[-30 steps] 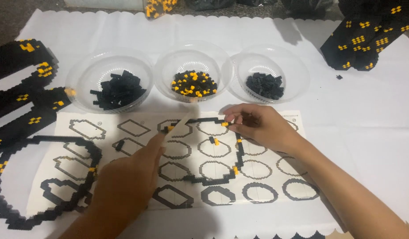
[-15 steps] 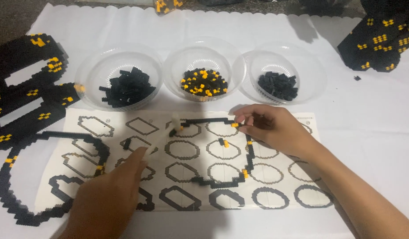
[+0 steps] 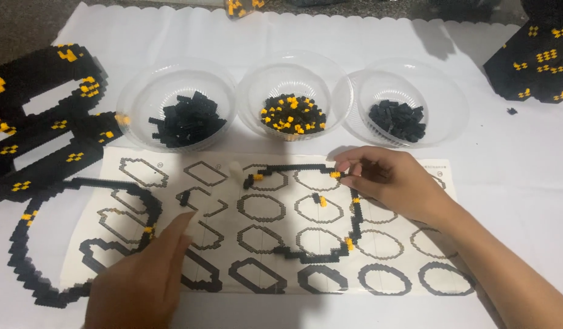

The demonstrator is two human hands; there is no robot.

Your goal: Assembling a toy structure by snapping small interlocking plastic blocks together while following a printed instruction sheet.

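White printed pattern sheet (image 3: 266,225) lay near the tabletop's front edge with open cloth to its right, three clear plastic bowls (image 3: 293,79) behind it; right hand (image 3: 388,180) fingers pinched narrow on the black-and-yellow brick outline (image 3: 330,173), left hand (image 3: 144,277) flat on the sheet, fingers loosely extended, holding nothing.

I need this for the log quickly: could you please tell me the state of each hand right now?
Left hand: loosely curled, holding nothing visible, fingertips resting on the instruction sheet.
Right hand: fingers pinched at the brick chain; grip unclear.
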